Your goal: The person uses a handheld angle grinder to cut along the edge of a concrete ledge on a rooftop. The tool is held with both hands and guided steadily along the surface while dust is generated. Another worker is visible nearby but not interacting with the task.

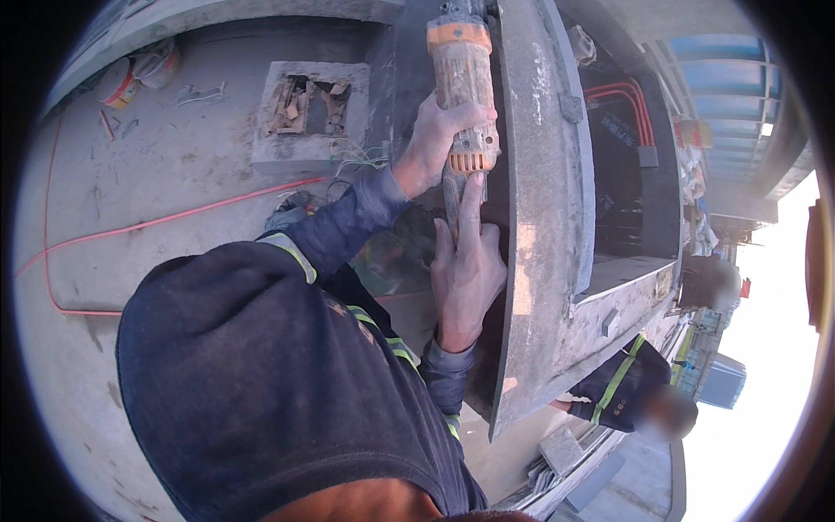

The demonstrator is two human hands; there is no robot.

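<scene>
My left hand grips the body of a dusty grey-and-orange power tool, held upright in the picture; its far end is cut off at the top edge. My right hand is on the narrow rear part below the body, index finger stretched up to the vented end cap, other fingers bent round it. Just right of the tool runs a long grey slab edge, with a dark recess holding red conduits beyond it.
A square opening with rubble, buckets and red hoses lie to the left. Loose wires hang near my left arm. A co-worker in a dark reflective-striped top is beyond the slab at lower right; another person is farther right.
</scene>
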